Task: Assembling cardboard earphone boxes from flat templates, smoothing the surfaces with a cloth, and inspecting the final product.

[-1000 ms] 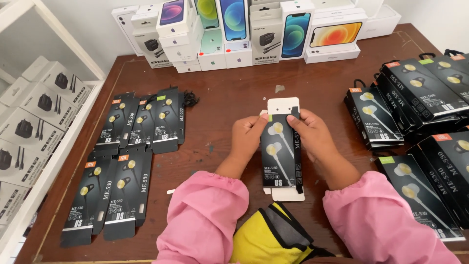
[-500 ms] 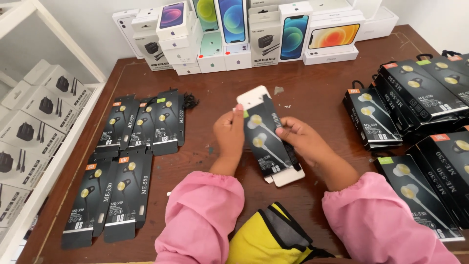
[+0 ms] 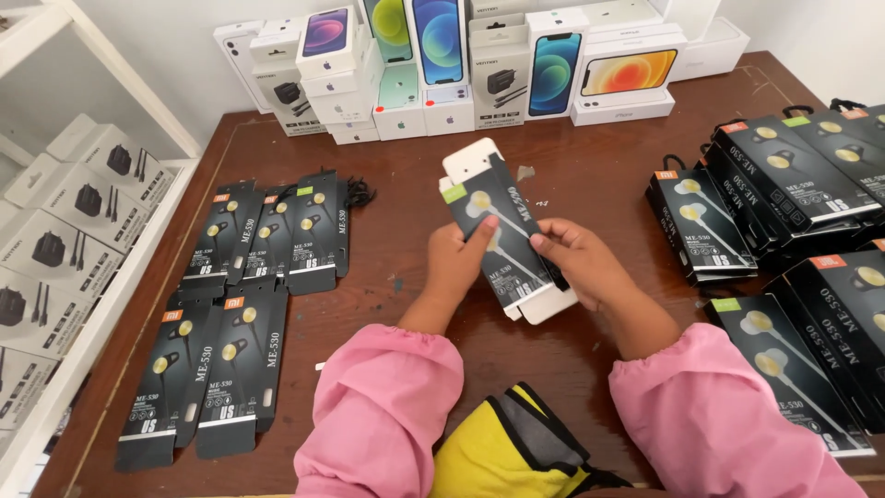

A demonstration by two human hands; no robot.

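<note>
Dark reddish-brown wooden bench [image 3: 590,175] pushed right up against a plain white wall [image 3: 166,55]. There's a white shelf unit [image 3: 111,92] on the left side. Soft, even light, with a bit of shine on the wood.

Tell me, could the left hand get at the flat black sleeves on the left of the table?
Probably yes: the flat black sleeves lie open beside the left hand, nothing between, though it grips the earphone box.

hands [image 3: 521,258] gripping black earphone box [image 3: 502,235], wooden table [image 3: 406,295]
</note>
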